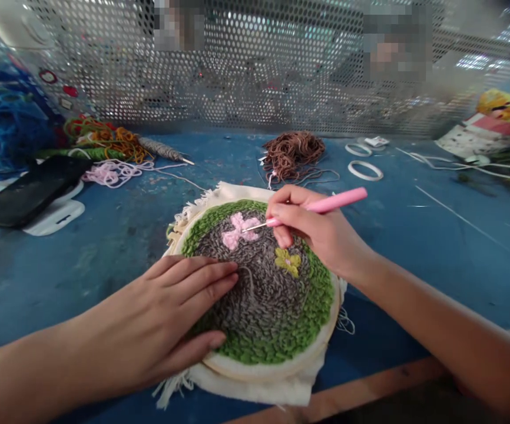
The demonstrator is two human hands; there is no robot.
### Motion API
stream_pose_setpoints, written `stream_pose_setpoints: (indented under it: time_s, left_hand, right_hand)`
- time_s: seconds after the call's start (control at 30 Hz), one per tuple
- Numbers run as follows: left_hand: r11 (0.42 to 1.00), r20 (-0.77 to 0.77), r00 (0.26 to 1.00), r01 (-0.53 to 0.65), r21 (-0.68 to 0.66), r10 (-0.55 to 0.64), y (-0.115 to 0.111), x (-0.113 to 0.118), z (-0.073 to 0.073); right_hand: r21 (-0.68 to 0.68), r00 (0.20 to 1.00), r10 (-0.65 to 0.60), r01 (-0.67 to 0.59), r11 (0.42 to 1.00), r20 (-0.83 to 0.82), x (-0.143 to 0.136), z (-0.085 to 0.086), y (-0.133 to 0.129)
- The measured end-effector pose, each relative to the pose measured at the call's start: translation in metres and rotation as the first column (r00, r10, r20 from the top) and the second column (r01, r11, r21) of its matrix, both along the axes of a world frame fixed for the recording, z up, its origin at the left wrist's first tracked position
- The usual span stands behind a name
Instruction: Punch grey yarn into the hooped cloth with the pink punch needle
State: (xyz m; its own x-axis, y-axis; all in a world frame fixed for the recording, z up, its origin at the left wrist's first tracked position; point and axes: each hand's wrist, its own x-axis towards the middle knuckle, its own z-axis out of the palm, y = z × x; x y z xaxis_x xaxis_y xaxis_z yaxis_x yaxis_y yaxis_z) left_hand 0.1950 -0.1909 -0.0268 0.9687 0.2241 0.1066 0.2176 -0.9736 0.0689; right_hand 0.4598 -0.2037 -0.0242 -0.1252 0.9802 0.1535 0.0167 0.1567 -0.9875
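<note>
A round embroidery hoop (272,370) with white cloth lies on the table in front of me. Its yarn loops form a grey centre and a green border, with a pink flower (232,237) and a yellow flower (293,265). My left hand (188,294) rests flat on the hoop's left side, fingers stretched over the grey loops. In my right hand (303,221), a pink-handled punch needle (338,200) is gripped like a pen. The thin metal tip points left and meets the pink flower.
Brown yarn (297,150) lies behind the hoop, with white rings (365,171) to its right. At the left are a black phone (29,188), pink yarn (113,172), orange yarn (118,141) and blue yarn (7,129). A perforated metal panel (246,100) spans the back.
</note>
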Motion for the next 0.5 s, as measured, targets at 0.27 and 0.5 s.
stream_pose_setpoints:
  time_s: [0.27,0.5]
  left_hand:
    - [0.983,-0.002,0.995,-0.095,-0.158,0.096,0.002,-0.007,0.002]
    - [0.823,0.218,0.808,-0.472,-0.317,0.548,-0.002,-0.036,0.002]
  right_hand:
    - [-0.128,0.972,0.231,-0.224,0.966,0.050,-0.001,0.000,0.002]
    - [-0.182,0.952,0.303,-0.305,0.935,-0.038,-0.009,-0.005,-0.001]
